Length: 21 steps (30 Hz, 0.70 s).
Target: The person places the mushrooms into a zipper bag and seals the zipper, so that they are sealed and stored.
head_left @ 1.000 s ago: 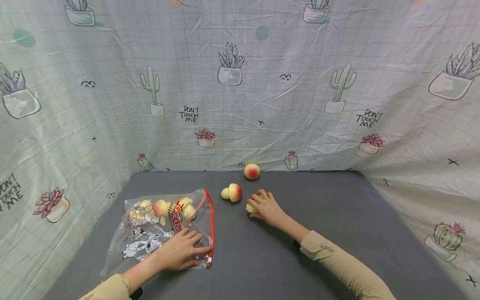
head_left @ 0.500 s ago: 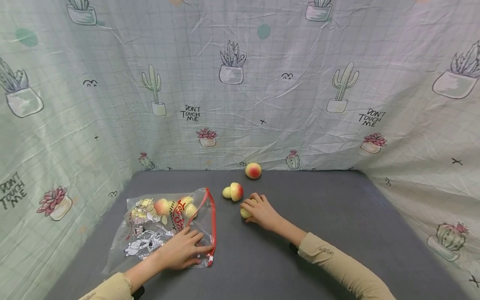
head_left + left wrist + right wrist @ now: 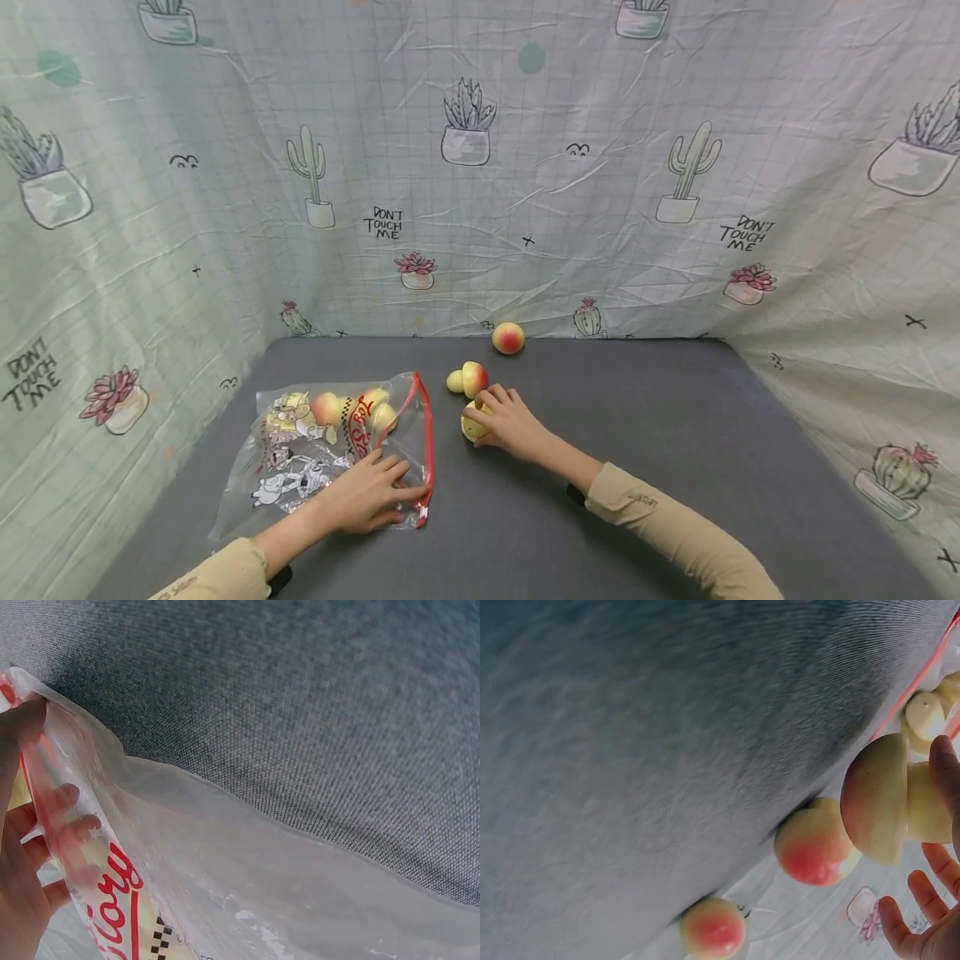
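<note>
Cloth backdrop (image 3: 555,275): hangs behind the bench and along both sides; bears printed cacti, succulents and the words DON'T TOUCH ME. Bench (image 3: 637,400): dark grey, finely woven in the wrist views. Transparent bag (image 3: 408,433): lies on the left part of the bench, mouth to the right, edged with a red strip (image 3: 431,442); carries red lettering and cartoon figures; contains yellow-and-red pieces (image 3: 326,408), partly masked by print, count unreadable. Beige sleeves (image 3: 667,525): cover both forearms. Left hand (image 3: 373,492): rests on the bag near its mouth, fingers apart; any pinching of film, cannot tell. Right hand (image 3: 513,425): clamped on the stem of a mushroom-shaped piece (image 3: 877,799), some fingers spread away from it; just right of the bag's mouth. Second piece (image 3: 468,379): lies on its side just beyond the held one, stem left, cap right; contact between the two, cannot tell. Third piece (image 3: 508,338): sits at the far edge, reddish cap showing. Black bands (image 3: 576,495): show at both wrists.
</note>
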Available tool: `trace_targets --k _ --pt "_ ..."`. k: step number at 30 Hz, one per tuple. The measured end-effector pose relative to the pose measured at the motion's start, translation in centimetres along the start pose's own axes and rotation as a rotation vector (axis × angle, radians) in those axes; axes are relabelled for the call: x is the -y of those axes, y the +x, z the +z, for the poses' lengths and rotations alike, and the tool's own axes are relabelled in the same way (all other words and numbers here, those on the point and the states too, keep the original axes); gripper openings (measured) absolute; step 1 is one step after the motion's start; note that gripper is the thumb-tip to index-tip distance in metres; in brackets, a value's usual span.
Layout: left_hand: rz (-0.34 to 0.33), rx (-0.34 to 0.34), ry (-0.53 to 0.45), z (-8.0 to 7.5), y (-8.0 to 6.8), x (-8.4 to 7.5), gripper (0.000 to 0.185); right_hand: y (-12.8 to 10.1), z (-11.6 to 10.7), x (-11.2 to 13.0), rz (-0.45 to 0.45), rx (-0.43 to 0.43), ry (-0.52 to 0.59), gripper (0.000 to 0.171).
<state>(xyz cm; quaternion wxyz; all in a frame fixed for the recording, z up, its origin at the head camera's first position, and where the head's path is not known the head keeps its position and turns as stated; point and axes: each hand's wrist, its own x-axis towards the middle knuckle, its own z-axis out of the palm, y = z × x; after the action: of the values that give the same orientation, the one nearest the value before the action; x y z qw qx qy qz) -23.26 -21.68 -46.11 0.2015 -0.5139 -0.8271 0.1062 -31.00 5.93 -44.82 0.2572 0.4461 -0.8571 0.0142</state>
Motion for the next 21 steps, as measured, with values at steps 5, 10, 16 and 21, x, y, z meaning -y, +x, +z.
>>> trace_targets --k 5,10,16,21 --pt "-0.001 0.001 -0.003 0.1 0.1 -0.1 0.049 0.4 -0.1 0.6 -0.005 0.016 -0.02 0.048" --pt "0.0 -0.001 -0.006 0.1 0.0 -0.1 0.05 1.2 -0.2 1.3 -0.024 -0.024 -0.017 0.045" --pt "0.006 -0.012 -0.016 0.2 0.1 0.0 0.05 2.1 -0.3 2.0 -0.046 -0.085 -0.012 0.044" --pt "0.004 -0.006 -0.018 0.1 0.3 0.0 0.05 2.8 -0.2 2.5 -0.047 -0.092 -0.01 0.041"
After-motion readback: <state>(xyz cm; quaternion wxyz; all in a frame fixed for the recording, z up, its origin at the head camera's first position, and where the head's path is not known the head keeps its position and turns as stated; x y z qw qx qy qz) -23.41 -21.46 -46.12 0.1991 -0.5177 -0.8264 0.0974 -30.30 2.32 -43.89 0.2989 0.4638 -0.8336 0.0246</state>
